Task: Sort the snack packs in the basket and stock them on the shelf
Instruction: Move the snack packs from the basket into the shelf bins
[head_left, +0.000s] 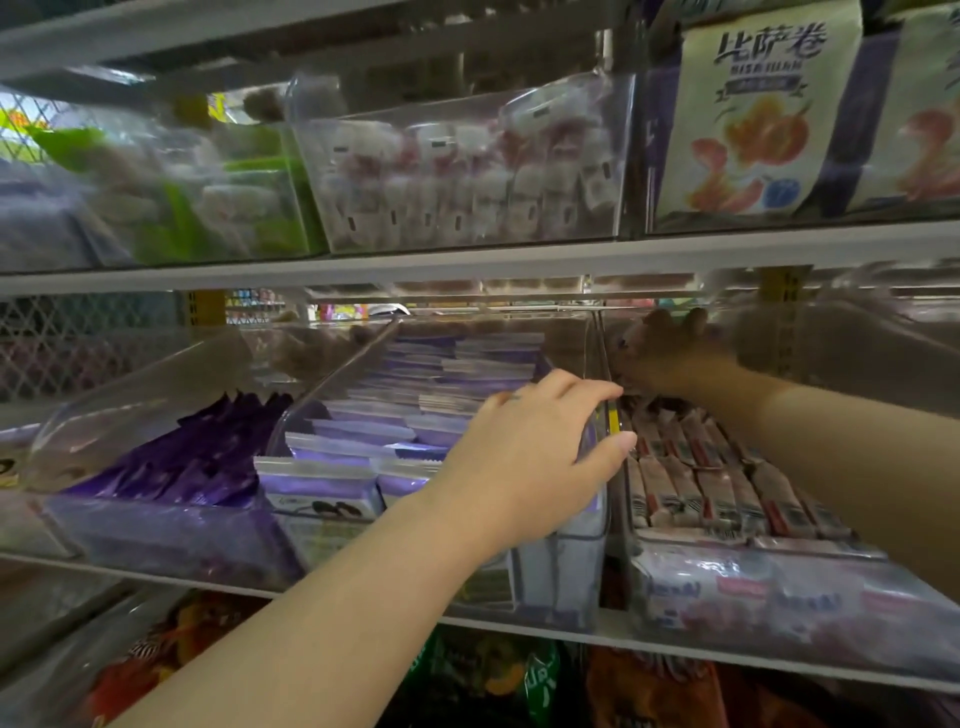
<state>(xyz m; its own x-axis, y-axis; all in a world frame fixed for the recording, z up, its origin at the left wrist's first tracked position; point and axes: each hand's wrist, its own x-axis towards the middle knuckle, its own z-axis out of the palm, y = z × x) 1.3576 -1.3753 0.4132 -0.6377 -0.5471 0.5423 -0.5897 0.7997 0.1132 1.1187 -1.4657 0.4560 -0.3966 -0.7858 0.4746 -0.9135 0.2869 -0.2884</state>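
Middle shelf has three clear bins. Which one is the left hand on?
The centre bin, filled with pale lilac packs. The left hand grips its right wall; the dark purple bin and the red-and-white bin flank it.

Left hand (535, 457) draped over right wall of middle clear bin (582, 571), fingers curled on rim, thumb on outer side. Pale purple snack packs (415, 431) stacked inside that bin. Left of middle bin: clear bin of dark purple packs (202, 457). Right of middle bin: clear bin of red-and-white bars (711, 488). Right hand (670, 353) deep at back of that right bin, above bars, grip unclear. On shelf above middle bin: clear bin of pink-and-white packs (467, 187); right of it, white pizza-roll bag (758, 114).
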